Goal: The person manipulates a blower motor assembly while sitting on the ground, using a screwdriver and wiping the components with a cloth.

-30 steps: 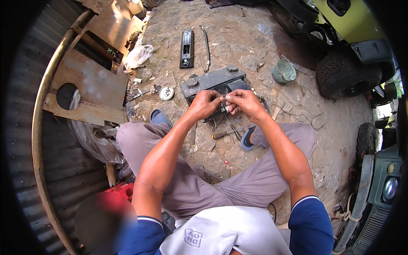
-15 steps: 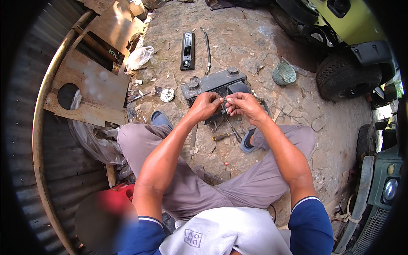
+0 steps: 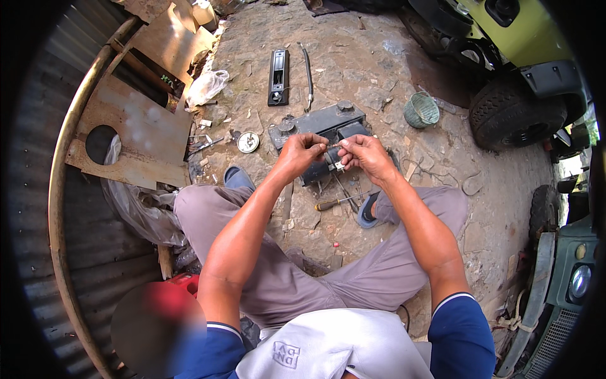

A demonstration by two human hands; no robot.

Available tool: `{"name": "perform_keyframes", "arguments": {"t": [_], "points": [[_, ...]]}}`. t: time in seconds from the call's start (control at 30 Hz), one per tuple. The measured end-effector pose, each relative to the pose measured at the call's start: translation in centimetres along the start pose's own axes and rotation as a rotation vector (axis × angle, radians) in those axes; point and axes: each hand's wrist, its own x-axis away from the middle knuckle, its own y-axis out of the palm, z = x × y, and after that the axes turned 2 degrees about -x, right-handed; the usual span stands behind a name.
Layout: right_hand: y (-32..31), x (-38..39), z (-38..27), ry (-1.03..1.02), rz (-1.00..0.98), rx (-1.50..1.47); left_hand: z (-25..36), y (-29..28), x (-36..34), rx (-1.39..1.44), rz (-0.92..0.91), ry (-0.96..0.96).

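My left hand [image 3: 304, 153] and my right hand [image 3: 366, 156] meet over a black boxy unit [image 3: 315, 121] with two round knobs on its top. Fingertips of both are pinched on a short thin wire [image 3: 332, 147] between them; its details are too small to tell. Under the fingers sits a black cylindrical part [image 3: 315, 172], and a small whitish metal piece [image 3: 339, 166] shows by the right fingers. A screwdriver [image 3: 327, 205] lies on the ground between my feet, just nearer than the unit, beside dark cables.
Beyond the unit lie a long black panel [image 3: 278, 78] and a black hose [image 3: 307, 76]. A round tin [image 3: 248, 142] and loose tools are at left; a green basket [image 3: 421, 110] stands at right. A vehicle wheel [image 3: 517, 114] and a corrugated metal wall [image 3: 31, 189] flank the stone ground.
My fingertips have shifted slightly over the unit and drawn a little apart, so the thin wire and the whitish piece show more. The other things lie as before.
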Motion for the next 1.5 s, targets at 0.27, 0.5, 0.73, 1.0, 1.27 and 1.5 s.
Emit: {"name": "perform_keyframes", "arguments": {"t": [0.27, 0.5, 0.73, 1.0, 1.27, 1.5], "points": [[0.6, 0.1, 0.5, -0.019, 0.021, 0.071, 0.8, 1.7, 0.5, -0.193, -0.006, 0.057], [1.0, -0.3, 1.1, -0.231, 0.084, 0.322, -1.9, 0.7, -1.0, 0.294, -0.033, -0.194], [-2.5, -2.5, 2.8, -0.180, 0.172, 0.768, -10.4, 1.6, -1.4, 0.254, 0.037, -0.424], [-8.1, -8.2, 7.8, -0.030, 0.205, 0.993, -23.5, 10.8, 1.0, 0.815, 0.181, -0.853], [-7.8, -10.8, 13.5, -0.127, 0.097, 1.163, -28.3, 16.5, -1.2, 1.403, 0.390, -0.943], [-7.9, -11.8, 15.7, -0.145, 0.088, 1.179, -29.2, 17.1, -5.6, 1.531, 0.410, -0.900]]}}
